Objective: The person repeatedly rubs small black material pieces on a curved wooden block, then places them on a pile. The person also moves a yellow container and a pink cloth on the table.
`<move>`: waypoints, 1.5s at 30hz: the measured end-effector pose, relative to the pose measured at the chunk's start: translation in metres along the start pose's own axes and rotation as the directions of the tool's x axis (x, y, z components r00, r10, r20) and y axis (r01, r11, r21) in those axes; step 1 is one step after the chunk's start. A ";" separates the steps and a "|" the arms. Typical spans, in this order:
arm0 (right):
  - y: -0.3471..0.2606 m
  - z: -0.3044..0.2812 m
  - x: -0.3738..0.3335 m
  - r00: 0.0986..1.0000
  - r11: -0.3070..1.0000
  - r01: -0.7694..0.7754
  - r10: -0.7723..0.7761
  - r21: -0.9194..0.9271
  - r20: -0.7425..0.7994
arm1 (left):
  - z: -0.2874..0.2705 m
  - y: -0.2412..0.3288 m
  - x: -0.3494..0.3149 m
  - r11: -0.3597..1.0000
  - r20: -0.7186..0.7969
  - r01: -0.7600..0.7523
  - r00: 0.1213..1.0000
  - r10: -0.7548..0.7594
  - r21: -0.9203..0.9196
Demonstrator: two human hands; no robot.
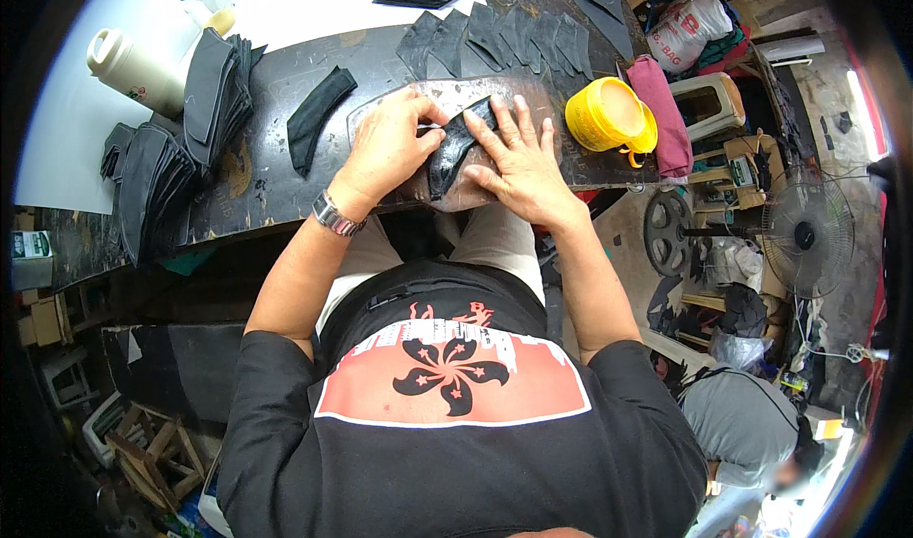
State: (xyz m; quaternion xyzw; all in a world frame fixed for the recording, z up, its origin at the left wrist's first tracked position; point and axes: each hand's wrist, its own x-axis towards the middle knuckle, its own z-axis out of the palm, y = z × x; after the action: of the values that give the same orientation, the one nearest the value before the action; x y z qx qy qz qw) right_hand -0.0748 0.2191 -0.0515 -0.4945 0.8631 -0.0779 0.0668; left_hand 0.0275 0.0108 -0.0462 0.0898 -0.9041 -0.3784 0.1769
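Here the right hand [521, 163] lies spread across the glossy black curved piece [451, 156] on the work sheet [471, 196], left hand [395, 144] bunched by its edge, grip unclear, and steady pressure should likely stop it slipping.

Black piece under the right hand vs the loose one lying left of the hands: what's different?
The touched piece looks glossy; the loose piece looks duller. The touched piece lies on a slab; the loose piece sits directly on the table. The right hand partly covers the touched piece; the loose piece is uncovered. Both are black.
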 end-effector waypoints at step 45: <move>-0.007 0.018 0.003 0.881 0.457 0.327 0.169 0.827 -0.442 | -0.053 -0.107 0.105 0.926 -0.123 0.260 0.945 -0.302 -0.273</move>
State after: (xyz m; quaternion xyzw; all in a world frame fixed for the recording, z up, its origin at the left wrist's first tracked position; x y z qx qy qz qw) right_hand -0.0666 0.2115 -0.0677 -0.3937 0.6589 -0.6329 0.1012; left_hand -0.0455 -0.1296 -0.0625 0.2259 -0.8084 -0.5037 0.2041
